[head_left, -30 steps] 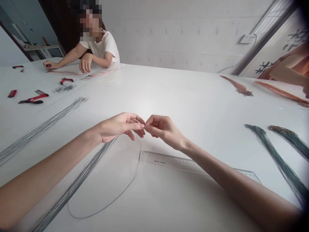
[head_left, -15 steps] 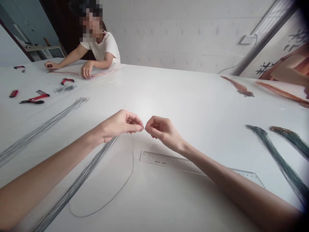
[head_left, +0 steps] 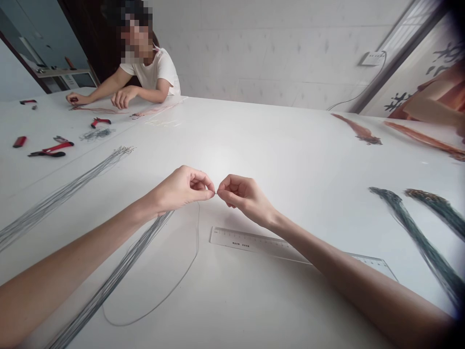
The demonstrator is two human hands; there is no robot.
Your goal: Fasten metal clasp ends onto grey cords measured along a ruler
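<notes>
My left hand [head_left: 188, 185] and my right hand [head_left: 242, 196] meet tip to tip above the white table [head_left: 290, 300]. Both pinch the end of a thin grey cord [head_left: 198, 247], and a tiny dark bit shows between the fingertips. From my left hand the cord hangs down and curves in a wide loop over the tabletop. A bundle of grey cords [head_left: 123, 269] runs beneath my left wrist toward the front left. Under my right forearm lies a clear ruler [head_left: 250, 240], partly covered by the arm.
Another grey cord bundle [head_left: 69, 194] lies left. Beyond it are red-handled pliers [head_left: 54, 149] and loose cord pieces [head_left: 96, 134]. A co-worker [head_left: 148, 72] handles reddish cords at the far left. Dark green bundles [head_left: 410, 223] and brown bundles [head_left: 358, 130] lie right.
My hands stay pinched together with only a slight shift; the hanging cord has moved a little left. The co-worker's nearer hand has moved left and lifted off the reddish cords.
</notes>
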